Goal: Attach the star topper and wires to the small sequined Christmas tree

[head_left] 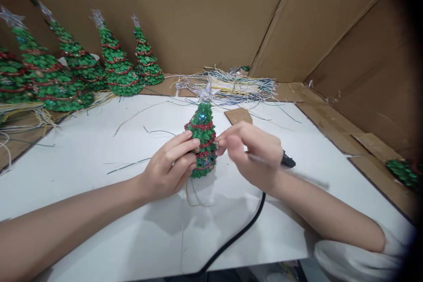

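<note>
A small green tree with red garlands, shiny ornaments and a silver star on top stands upright on the white table. My left hand is wrapped around its left side, fingers across the front. At the tree's right edge, my right hand pinches a small, partly hidden ornament against the branches. A thin, blurred stick-like tool also lies across the right palm and points back toward the wrist. Thin wires stick out below the tree.
Several similar trees stand at the left and back left. A pile of thin wires lies at the back, near a brown cardboard piece. A black cable crosses the front. Cardboard walls surround the table.
</note>
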Action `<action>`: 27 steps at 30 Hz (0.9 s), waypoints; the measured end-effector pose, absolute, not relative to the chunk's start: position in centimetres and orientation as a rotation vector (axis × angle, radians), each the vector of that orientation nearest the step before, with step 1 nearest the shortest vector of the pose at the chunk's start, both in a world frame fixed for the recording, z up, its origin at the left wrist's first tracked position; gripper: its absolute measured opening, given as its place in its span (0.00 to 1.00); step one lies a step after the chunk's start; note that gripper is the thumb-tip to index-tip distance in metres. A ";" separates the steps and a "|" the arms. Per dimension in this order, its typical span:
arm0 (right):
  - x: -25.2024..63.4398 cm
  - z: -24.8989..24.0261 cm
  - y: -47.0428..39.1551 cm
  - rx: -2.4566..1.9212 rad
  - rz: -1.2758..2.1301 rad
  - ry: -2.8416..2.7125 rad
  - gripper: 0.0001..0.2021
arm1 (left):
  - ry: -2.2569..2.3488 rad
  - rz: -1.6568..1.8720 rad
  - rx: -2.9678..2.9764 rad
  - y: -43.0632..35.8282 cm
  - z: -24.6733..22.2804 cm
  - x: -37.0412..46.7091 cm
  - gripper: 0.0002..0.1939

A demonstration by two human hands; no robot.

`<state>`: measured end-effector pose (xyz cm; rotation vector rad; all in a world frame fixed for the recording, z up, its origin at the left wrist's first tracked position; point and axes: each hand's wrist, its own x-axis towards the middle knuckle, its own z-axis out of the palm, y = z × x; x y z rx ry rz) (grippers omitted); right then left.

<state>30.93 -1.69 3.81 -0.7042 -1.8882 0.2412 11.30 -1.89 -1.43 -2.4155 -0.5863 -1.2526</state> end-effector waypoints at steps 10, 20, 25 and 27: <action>31.0 4.9 -2.1 -0.667 0.017 -2.110 0.13 | -0.583 -1.248 -2.427 -1.9 -1.5 11.3 0.07; 31.2 5.3 -0.9 -0.851 0.700 -1.835 0.20 | -0.563 -1.246 -2.392 -1.8 -1.5 11.3 0.05; 31.0 5.1 -0.5 -0.861 0.877 -1.725 0.20 | -0.559 -1.263 -2.394 -1.7 -1.7 11.3 0.06; 30.9 4.9 -0.4 -0.881 0.959 -1.668 0.20 | -0.560 -1.261 -2.400 -1.7 -1.7 11.3 0.06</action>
